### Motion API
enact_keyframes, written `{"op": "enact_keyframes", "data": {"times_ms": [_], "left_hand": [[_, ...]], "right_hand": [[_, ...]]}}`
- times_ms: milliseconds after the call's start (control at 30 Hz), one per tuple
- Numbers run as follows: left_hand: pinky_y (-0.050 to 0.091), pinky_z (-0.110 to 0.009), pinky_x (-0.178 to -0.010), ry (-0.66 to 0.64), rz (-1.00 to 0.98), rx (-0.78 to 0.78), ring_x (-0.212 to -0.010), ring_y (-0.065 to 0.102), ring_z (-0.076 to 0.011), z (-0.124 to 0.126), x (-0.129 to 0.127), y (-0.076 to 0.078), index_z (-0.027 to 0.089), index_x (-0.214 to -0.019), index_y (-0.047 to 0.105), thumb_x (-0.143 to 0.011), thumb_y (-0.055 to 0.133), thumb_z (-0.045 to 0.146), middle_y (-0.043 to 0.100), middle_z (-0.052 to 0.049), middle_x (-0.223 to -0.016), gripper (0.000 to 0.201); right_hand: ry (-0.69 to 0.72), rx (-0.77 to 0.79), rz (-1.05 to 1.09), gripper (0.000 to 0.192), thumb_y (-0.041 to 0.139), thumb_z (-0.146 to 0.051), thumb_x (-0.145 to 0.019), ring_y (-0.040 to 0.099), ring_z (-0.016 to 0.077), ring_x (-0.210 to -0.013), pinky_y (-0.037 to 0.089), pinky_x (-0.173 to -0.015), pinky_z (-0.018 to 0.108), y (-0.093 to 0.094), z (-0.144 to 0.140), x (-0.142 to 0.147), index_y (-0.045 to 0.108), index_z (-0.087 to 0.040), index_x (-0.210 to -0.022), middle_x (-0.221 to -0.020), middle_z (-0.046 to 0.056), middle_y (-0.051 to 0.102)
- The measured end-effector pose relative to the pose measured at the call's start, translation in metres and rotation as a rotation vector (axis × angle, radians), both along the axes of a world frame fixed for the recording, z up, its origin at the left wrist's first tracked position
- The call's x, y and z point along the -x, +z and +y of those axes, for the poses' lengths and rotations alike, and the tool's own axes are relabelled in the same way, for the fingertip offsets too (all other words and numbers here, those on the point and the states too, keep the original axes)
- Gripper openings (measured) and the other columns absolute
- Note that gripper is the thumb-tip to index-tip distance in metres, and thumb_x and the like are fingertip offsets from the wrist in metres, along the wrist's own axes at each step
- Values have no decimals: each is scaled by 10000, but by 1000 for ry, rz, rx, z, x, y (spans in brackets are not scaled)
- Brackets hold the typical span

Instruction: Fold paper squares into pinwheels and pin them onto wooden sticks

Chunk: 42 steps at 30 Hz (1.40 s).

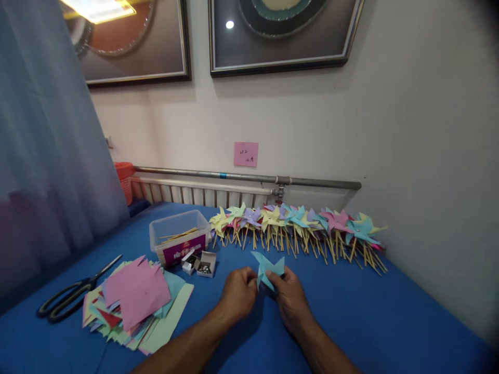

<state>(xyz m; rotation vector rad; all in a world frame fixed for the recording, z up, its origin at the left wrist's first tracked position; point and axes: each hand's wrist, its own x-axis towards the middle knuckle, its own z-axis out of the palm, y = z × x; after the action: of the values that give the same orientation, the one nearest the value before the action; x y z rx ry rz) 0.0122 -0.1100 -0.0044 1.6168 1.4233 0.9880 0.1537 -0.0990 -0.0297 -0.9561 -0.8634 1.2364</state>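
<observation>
**Both hands pinched a half-folded blue pinwheel over the blue table**

The left hand [238, 292] and the right hand [289, 296] met just above the blue table [390, 317], each with its grip closed on the same light blue paper pinwheel [267, 270]. The left thumb and fingers pinched its left edge; the right fingertips clamped its lower right part. The paper stood nearly upright between the two hands, with pointed flaps that stuck out up-left and to the right, and a folded crease ran through its middle. It carried no stick that could be seen.

Beyond the hands, a long row of finished pinwheels [300, 226] in yellow, purple, blue and pink lay along the far edge of the table, their wooden sticks pointing toward the person. To the left of the hands stood a clear plastic box [180, 239] with a few sticks inside, and two small open boxes of pins [199, 263] sat just in front of it. Farther left, a loose stack of coloured paper squares [136, 301] lay flat with pink sheets on top, and black-handled scissors [76, 293] rested beside the stack.
</observation>
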Motion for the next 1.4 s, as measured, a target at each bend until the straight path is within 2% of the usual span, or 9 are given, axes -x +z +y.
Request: {"op": "enact_keyframes", "data": {"times_ms": [167, 300, 533, 800, 967, 1100, 1200, 1300, 1400], "left_hand": [[317, -237, -573, -12, 70, -9, -601, 509, -126, 2, 6, -1, 153, -762, 675, -811, 585, 176, 593, 19, -619, 105], [305, -238, -579, -26, 137, -9, -617, 519, -131, 1, 9, 2, 162, -743, 689, -806, 603, 186, 602, 16, -624, 109], [304, -251, -593, -33, 216, -5, -638, 530, -136, -3, 9, 6, 167, -732, 690, -812, 613, 210, 612, 11, -646, 120], [306, -242, -558, -4, 56, 27, -580, 484, -119, 4, 6, -3, 142, -742, 675, -827, 585, 200, 567, 32, -595, 136], [299, -241, -554, 7, 65, -1, -575, 488, -120, 6, 10, -1, 144, -729, 688, -818, 595, 216, 578, 37, -579, 147], [300, -246, -558, 4, 86, -17, -580, 503, -128, 6, 11, -1, 148, -730, 696, -818, 599, 240, 599, 29, -585, 160], [307, -250, -567, 15, 76, -32, -586, 510, -130, 6, 11, -1, 148, -728, 693, -825, 589, 253, 606, 23, -596, 177], [318, -252, -578, 25, 49, -52, -596, 515, -134, 7, 12, 0, 147, -725, 688, -828, 584, 267, 601, 20, -600, 188], [316, -253, -574, 16, 11, -46, -589, 505, -133, 8, 13, 3, 146, -710, 673, -824, 580, 270, 582, 19, -594, 193]], "right_hand": [[-109, -9, 34, 353, 877, -362, -603, 635, 185, -622, 509, -655, 305, 7, 3, -11, 689, -197, -853, -697, -14, 731], [-123, -9, 62, 324, 873, -339, -605, 656, 200, -644, 513, -677, 313, 12, 1, -12, 699, -205, -843, -717, -5, 746], [-148, 5, 73, 322, 870, -328, -599, 658, 199, -639, 519, -687, 318, 7, 4, -13, 700, -209, -845, -708, -10, 748], [-113, -5, 139, 366, 874, -468, -635, 657, 188, -691, 520, -626, 289, 15, 2, -13, 671, -219, -810, -726, -20, 701], [-137, -7, 103, 380, 851, -513, -665, 649, 178, -674, 501, -563, 264, 13, 3, -13, 671, -231, -845, -731, -16, 698], [-148, -8, 64, 372, 852, -523, -659, 648, 175, -655, 523, -590, 278, 9, 5, -14, 676, -232, -811, -712, -19, 699], [-126, -27, 71, 382, 811, -579, -699, 681, 198, -732, 554, -646, 307, 9, 5, -15, 691, -236, -814, -772, 2, 724], [-150, 28, 118, 469, 774, -668, -700, 707, 224, -777, 575, -673, 341, 8, 6, -18, 705, -231, -854, -853, 35, 749], [-186, 99, 146, 545, 755, -721, -686, 704, 217, -689, 573, -643, 354, 5, 9, -21, 703, -220, -894, -836, 45, 750]]}}
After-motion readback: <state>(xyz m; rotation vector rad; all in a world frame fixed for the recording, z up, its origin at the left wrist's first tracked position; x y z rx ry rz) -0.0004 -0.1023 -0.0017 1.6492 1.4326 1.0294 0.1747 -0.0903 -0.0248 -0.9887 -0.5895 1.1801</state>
